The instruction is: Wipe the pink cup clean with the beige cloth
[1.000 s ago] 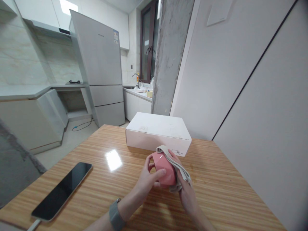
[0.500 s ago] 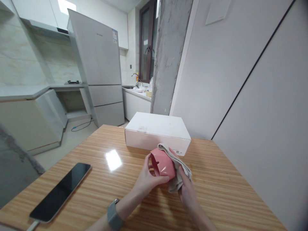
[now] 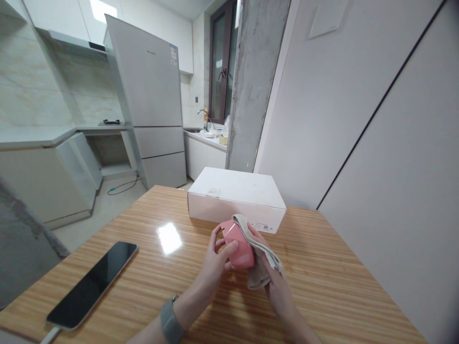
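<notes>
A glossy pink container (image 3: 241, 251), perhaps a bowl or cup with a notch in its rim, is held above the table in front of me. My left hand (image 3: 216, 258) grips it from the left, thumb across its side and fingers at the rim. In my right hand (image 3: 276, 282) is a folded light grey cloth (image 3: 258, 272), pressed against the container's right side. The cloth hides that side and part of my right fingers. A grey watch band circles my left wrist.
Just behind my hands a white cardboard box (image 3: 233, 188) lies on the striped wooden table (image 3: 322, 282). A dark phone (image 3: 95, 284) with a white cable is at the left. A fridge (image 3: 147, 86) stands beyond, and a white wall runs along the right.
The pink container has turned in my left hand, so its opening no longer faces me. My left thumb has shifted up its side. Both hands have moved slightly left.
</notes>
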A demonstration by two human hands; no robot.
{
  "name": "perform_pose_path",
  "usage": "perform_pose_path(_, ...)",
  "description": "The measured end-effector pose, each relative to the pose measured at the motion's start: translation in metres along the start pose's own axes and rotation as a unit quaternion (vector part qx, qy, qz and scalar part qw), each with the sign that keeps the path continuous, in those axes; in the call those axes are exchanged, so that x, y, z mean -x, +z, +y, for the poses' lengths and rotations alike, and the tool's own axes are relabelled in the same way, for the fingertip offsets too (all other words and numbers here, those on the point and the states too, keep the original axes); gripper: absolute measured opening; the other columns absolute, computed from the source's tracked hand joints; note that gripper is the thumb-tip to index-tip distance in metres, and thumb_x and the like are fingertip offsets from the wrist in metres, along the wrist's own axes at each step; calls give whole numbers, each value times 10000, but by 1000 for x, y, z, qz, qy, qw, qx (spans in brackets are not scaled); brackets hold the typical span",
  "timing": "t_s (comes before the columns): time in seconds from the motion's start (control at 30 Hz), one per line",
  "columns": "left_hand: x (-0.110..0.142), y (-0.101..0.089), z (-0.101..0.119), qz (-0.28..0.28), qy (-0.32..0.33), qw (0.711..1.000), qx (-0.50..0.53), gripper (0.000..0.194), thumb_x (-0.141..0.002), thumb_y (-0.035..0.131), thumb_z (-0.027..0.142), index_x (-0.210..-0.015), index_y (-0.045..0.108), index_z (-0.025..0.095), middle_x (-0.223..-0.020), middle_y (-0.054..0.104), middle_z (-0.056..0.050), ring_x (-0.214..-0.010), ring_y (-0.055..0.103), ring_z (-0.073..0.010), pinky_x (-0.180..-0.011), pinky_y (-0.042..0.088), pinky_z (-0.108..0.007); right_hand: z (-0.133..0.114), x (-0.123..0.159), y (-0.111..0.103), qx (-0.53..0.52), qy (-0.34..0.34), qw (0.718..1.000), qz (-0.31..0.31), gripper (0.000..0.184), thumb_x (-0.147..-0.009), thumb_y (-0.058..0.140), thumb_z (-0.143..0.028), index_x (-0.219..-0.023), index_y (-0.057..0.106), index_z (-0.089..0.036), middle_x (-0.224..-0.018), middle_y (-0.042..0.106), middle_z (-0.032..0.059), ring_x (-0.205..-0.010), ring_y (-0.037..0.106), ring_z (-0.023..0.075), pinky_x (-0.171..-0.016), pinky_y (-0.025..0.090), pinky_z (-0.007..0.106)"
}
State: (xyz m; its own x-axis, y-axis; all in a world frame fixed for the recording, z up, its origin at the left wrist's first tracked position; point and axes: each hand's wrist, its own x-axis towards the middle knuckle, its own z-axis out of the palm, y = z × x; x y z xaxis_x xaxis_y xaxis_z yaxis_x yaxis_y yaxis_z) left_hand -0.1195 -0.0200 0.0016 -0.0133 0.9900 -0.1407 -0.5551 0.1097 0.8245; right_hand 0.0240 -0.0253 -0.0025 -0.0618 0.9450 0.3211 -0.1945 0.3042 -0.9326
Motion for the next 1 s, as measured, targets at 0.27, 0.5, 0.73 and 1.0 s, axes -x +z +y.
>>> perform_pose_path(0.27, 0, -1, -10, -38, 37, 996, -66, 1135, -435, 875, 173, -1387, 269, 299, -1382, 428, -139, -941, 646, -252, -732, 543, -313, 19, -8, -3, -153, 81, 981, 90, 397, -762, 674, -523, -1074, 711, -280, -1152, 701, 14, -1295, 470, 259, -1119, 325, 438)
perform_pose_path(0.5, -5, -3, -8, -2, 88, 986, -138, 1038, -390, 885, 187, -1279, 350, 222, -1298, 481, -169, -1005, 612, -281, -807, 522, -365, 10, -5, 5, -221, 130, 957, 137, 354, -675, 758, -496, -960, 745, -286, -1157, 697, 5, -1252, 518, 262, -1098, 361, 432)
perform_pose_path(0.73, 1, 1, -1, -4, 110, 986, -128, 1079, -418, 893, 200, -1336, 332, 269, -1317, 490, -129, -1064, 584, -276, -840, 509, -343, 12, -4, 5, -216, 139, 959, 118, 412, -694, 729, -526, -1029, 725, -287, -1221, 662, 14, -1261, 506, 282, -1093, 362, 460)
perform_pose_path(1.0, 1, -2, -2, -23, -2, 999, -24, 724, -671, 758, 381, -1291, 409, 244, -1197, 560, -120, -809, 640, -193, -654, 544, -306, 24, 0, -6, -64, 30, 997, -10, 398, -847, 592, -462, -1216, 622, -317, -1318, 595, -2, -1352, 391, 225, -1157, 250, 426)
